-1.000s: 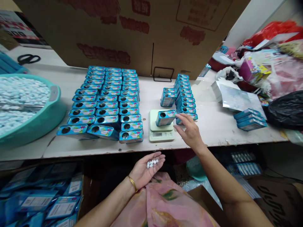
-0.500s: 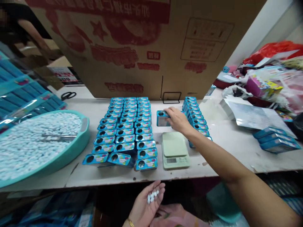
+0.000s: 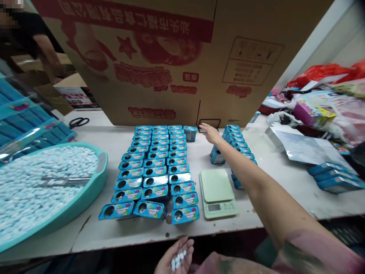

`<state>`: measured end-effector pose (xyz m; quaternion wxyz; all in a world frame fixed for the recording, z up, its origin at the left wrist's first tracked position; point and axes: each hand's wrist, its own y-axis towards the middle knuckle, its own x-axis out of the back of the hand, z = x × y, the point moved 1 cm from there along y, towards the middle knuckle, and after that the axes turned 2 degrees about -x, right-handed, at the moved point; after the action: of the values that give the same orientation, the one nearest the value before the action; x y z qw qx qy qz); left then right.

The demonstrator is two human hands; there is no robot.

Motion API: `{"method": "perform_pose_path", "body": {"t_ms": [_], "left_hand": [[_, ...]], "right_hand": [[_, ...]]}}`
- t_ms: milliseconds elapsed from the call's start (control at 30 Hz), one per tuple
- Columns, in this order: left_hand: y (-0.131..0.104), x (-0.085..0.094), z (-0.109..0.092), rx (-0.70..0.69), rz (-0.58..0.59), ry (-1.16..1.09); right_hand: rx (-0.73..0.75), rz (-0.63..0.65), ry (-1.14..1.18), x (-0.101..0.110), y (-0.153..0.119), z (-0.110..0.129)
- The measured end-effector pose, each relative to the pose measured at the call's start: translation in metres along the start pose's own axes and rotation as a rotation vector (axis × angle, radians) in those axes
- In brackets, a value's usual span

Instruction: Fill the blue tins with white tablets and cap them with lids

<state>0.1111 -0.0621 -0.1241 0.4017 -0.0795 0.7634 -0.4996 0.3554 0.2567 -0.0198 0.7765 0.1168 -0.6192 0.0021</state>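
Note:
My left hand point(image 3: 176, 257) is cupped palm up below the table's front edge, with several small white candies point(image 3: 178, 260) resting in it. My right hand point(image 3: 210, 133) reaches over the table near the cardboard carton, its fingers stretched out and nothing in them. Just left of those fingertips, apart from them, a blue candy box point(image 3: 190, 134) stands at the back beside the third column. Rows of similar blue boxes point(image 3: 155, 167) with round dark openings stand left of a pale green kitchen scale point(image 3: 217, 186). Another blue box point(image 3: 217, 155) stands partly hidden behind my right forearm.
A turquoise basin point(image 3: 101, 179) full of pale candies, with a metal scoop point(image 3: 67, 181) in it, sits at left. A large cardboard carton point(image 3: 159, 91) closes off the back. Scissors point(image 3: 79, 122) lie back left; bags and blue boxes point(image 3: 336, 177) lie at right. Another person's arm point(image 3: 48, 49) shows far left.
My right hand has carried a blue box back and left, set it beside the third column and let go. My left hand still cups the candies. The view has shifted slightly.

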Motion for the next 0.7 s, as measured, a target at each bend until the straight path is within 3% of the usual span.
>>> {"method": "perform_pose_path", "body": {"t_ms": [133,233,400,533,700], "left_hand": [[-0.003,-0.008,0.009,0.052,0.029,0.048],[-0.005,-0.014,0.018,0.082,0.057,0.087],[-0.015,-0.018,0.031,0.041,0.079,0.126],[-0.022,-0.018,0.037,-0.024,0.059,0.121],[-0.026,-0.017,0.04,-0.044,0.08,0.14]], "right_hand": [[0.094,0.046,-0.132,0.033,-0.071,-0.029],[0.159,0.087,-0.224,0.032,-0.112,-0.03],[0.11,0.06,-0.379,0.017,-0.127,-0.014],[0.172,0.087,-0.397,0.027,-0.135,0.002],[0.282,0.106,-0.423,0.042,-0.164,0.028]]}}
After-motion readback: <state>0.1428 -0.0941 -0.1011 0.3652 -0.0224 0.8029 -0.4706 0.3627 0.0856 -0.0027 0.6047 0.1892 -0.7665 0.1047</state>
